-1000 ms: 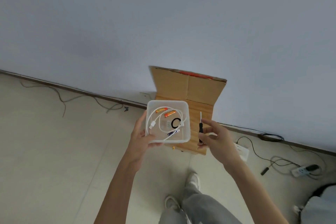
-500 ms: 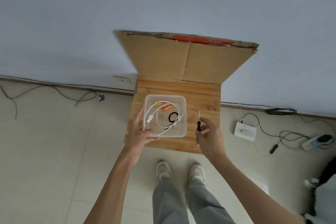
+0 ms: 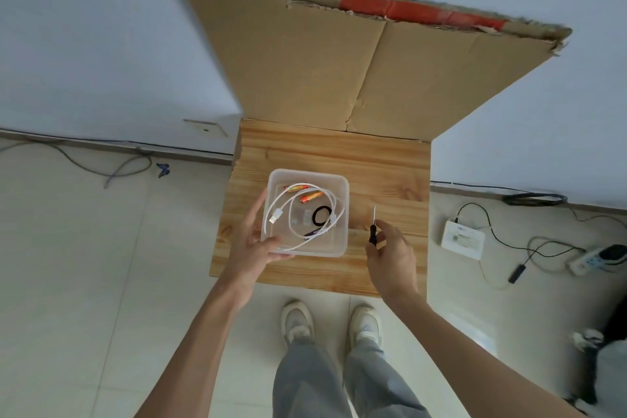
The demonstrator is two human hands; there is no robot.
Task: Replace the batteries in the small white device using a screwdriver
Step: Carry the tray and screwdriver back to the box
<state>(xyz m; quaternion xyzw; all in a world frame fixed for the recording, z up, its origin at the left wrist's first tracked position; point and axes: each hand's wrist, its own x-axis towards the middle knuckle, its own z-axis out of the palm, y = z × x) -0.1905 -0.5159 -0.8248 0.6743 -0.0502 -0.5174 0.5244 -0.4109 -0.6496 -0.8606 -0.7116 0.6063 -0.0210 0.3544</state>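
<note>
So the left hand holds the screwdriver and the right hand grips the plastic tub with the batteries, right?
Not quite: the hands are swapped. The head view shows the right hand holding the screwdriver, while the left hand grips the plastic tub with the batteries.

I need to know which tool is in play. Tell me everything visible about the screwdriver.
The screwdriver is small, with a thin, pale metal shaft and a stubby black handle. It stands roughly upright, tip pointing away from the person, pinched at the handle by the right hand above the wooden board, just right of the clear plastic tub. Its tip touches nothing.
</note>
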